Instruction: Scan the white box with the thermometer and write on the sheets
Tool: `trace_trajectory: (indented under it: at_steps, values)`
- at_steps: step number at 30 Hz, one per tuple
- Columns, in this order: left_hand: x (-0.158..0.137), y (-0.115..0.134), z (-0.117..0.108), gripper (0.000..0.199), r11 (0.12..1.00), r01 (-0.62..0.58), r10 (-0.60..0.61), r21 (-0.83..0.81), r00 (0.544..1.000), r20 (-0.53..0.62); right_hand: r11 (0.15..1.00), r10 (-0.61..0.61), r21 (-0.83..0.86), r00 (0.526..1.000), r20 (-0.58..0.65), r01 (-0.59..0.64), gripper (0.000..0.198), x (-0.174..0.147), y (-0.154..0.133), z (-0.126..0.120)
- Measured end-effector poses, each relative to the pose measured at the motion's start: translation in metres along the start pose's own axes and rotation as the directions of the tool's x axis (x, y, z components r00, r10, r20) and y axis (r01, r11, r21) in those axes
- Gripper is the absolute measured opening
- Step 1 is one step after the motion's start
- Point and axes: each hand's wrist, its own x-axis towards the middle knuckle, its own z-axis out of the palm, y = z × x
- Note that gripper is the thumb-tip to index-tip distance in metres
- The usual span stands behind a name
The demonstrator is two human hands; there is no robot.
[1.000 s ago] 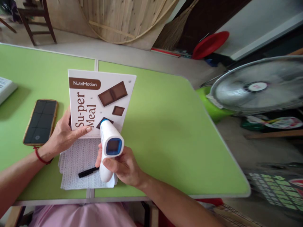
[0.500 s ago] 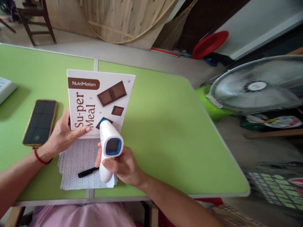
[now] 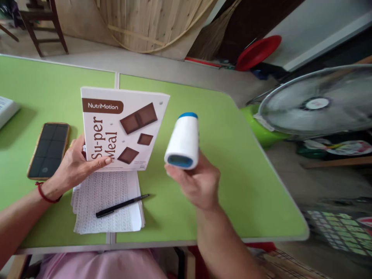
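Note:
My left hand (image 3: 77, 162) grips the lower left corner of a white box (image 3: 136, 155) printed with chocolate pieces, its thumb across the front. The box is tilted up so its printed face shows. To the right of it, my right hand (image 3: 200, 180) is closed around a white and blue infrared thermometer (image 3: 184, 137), raised above the table and apart from the box. The thermometer's handle is hidden behind its body and my fingers. Below the box lie handwritten sheets of paper (image 3: 90, 205), with a black pen (image 3: 123, 205) across them.
A smartphone (image 3: 49, 151) lies on the green table (image 3: 232, 186) left of my left hand. A white object (image 3: 7, 110) sits at the table's left edge. Beyond the right edge stands a fan (image 3: 316, 102). A wooden chair (image 3: 43, 27) is at the far left.
My right hand has carried the thermometer right and upward, away from the box, tipping it. The lower part of the box and the whole pen are now uncovered. My left hand stays nearly still.

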Motion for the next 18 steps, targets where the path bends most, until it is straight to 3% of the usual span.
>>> trace_trajectory:
  at_steps: [2,7,12,18]
  values:
    - [0.0,0.0,0.0,0.054,0.999,0.024,-0.023,-0.03,1.0,0.021,0.968,0.011,-0.25,1.0,-0.012,-0.013,0.043,0.011,0.017,-0.014]
    - [-0.002,-0.001,-0.001,0.059,0.997,0.047,-0.046,-0.058,0.999,0.022,0.814,0.153,-0.58,0.959,0.238,0.014,0.045,0.02,0.046,-0.02]
    - [-0.002,-0.002,-0.001,0.06,0.997,0.005,-0.006,-0.073,1.0,-0.005,0.76,0.118,-0.636,0.934,0.338,0.134,0.042,0.015,0.047,-0.012]
    - [-0.003,-0.008,-0.001,0.063,0.988,0.002,-0.003,-0.151,1.0,-0.007,0.763,0.117,-0.625,0.915,0.386,0.166,0.045,0.014,0.049,-0.012]
